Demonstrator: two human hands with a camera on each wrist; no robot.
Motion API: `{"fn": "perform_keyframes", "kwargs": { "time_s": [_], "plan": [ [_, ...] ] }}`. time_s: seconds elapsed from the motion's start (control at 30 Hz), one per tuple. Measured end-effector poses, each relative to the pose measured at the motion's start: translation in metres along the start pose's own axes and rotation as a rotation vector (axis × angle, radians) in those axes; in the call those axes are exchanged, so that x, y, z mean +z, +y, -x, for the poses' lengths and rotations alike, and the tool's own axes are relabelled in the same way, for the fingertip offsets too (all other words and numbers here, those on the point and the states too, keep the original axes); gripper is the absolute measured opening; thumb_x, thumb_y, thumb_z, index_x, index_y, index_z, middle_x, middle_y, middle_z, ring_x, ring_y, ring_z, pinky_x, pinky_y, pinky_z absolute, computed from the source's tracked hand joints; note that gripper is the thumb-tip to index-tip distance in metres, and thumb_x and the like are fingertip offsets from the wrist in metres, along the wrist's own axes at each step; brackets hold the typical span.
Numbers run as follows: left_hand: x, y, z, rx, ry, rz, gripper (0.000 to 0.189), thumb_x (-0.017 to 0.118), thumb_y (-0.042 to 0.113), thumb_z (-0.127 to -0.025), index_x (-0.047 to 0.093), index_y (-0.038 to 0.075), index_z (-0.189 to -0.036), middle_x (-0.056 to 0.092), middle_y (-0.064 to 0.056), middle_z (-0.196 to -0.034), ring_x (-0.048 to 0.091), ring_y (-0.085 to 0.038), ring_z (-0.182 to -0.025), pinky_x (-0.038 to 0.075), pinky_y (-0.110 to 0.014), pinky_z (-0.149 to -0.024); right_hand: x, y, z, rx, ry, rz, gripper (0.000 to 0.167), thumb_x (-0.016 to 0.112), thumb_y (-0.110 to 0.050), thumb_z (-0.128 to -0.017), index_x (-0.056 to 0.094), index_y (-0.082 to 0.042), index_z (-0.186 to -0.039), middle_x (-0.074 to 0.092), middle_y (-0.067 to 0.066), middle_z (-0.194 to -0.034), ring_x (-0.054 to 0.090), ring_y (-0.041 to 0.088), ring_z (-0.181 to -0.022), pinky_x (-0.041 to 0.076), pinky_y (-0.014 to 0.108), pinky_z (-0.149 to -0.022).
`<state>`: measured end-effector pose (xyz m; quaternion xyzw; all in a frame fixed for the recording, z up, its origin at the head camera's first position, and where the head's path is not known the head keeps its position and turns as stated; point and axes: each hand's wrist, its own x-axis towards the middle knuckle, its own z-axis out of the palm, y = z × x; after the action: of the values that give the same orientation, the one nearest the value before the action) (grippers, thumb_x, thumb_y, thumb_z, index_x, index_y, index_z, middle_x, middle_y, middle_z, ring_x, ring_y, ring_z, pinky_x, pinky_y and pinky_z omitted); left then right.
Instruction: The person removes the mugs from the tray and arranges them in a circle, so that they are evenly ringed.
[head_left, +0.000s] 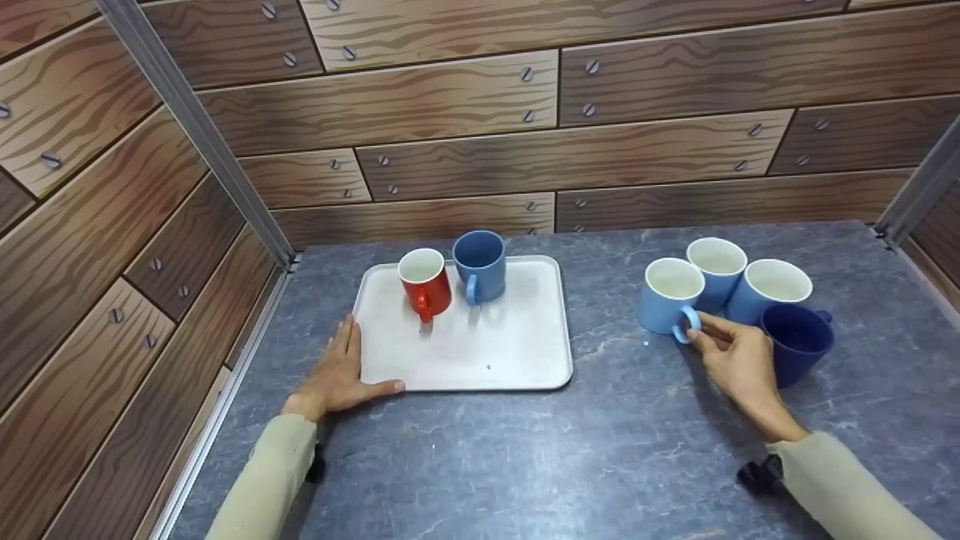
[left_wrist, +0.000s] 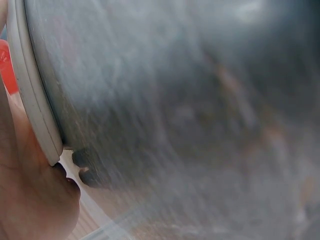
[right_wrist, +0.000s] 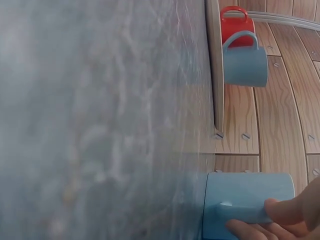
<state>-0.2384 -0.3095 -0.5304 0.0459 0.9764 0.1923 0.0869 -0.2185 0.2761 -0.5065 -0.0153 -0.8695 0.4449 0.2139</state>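
My right hand (head_left: 739, 361) pinches the handle of a light blue mug (head_left: 666, 301) with a white inside; the mug stands upright on the table. In the right wrist view, the thumb and fingers meet at that handle on the light blue mug (right_wrist: 240, 192). With fingers straight, my left hand (head_left: 337, 377) rests against the near left corner of a white tray (head_left: 517, 345), the thumb along its front edge. On the tray stand a red mug (head_left: 429, 294) and a medium blue mug (head_left: 487, 274), handles toward me.
Close behind the held mug are two more blue mugs with white insides, one at the back (head_left: 716, 274) and one to the right (head_left: 757, 292). A dark blue mug (head_left: 799, 345) stands beside my right hand. Wood-patterned walls (head_left: 465, 127) enclose the grey marbled table (head_left: 480, 457).
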Motion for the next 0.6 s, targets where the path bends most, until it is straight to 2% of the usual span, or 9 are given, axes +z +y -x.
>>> {"fn": "perform_keyframes", "kwargs": {
  "time_s": [0.27, 0.5, 0.6],
  "plan": [
    [-0.0001, -0.0010, -0.0008, 0.007, -0.008, -0.008, 0.151, 0.073, 0.087, -0.075, -0.002, -0.002, -0.169, -0.008, -0.022, -0.179, -0.003, -0.044, -0.166, 0.006, -0.058, -0.135, 0.0025, 0.0012, -0.0051, -0.018, 0.041, 0.021, 0.031, 0.075, 0.002, -0.095, 0.076, 0.004, -0.126, 0.077, 0.025, -0.116, 0.053, -0.032, -0.085, 0.042, -0.005, -0.072],
    [-0.0007, -0.0002, -0.0007, 0.008, -0.006, -0.012, 0.152, 0.073, 0.089, -0.074, -0.002, -0.002, -0.170, -0.008, -0.022, -0.179, -0.002, -0.045, -0.166, 0.009, -0.060, -0.134, 0.0063, 0.0026, -0.0093, -0.015, 0.073, 0.058, 0.032, 0.073, 0.004, -0.095, 0.076, 0.003, -0.127, 0.076, 0.024, -0.118, 0.040, -0.039, -0.086, 0.034, -0.007, -0.081],
    [-0.0008, 0.0000, -0.0006, 0.008, -0.005, -0.017, 0.151, 0.072, 0.089, -0.074, -0.002, -0.002, -0.170, -0.008, -0.022, -0.179, -0.002, -0.045, -0.166, 0.009, -0.061, -0.134, 0.0069, 0.0030, -0.0099, -0.005, 0.078, 0.069, 0.033, 0.073, 0.004, -0.095, 0.076, 0.003, -0.128, 0.076, 0.024, -0.118, 0.041, -0.039, -0.086, 0.033, -0.006, -0.081]
  ]
}}
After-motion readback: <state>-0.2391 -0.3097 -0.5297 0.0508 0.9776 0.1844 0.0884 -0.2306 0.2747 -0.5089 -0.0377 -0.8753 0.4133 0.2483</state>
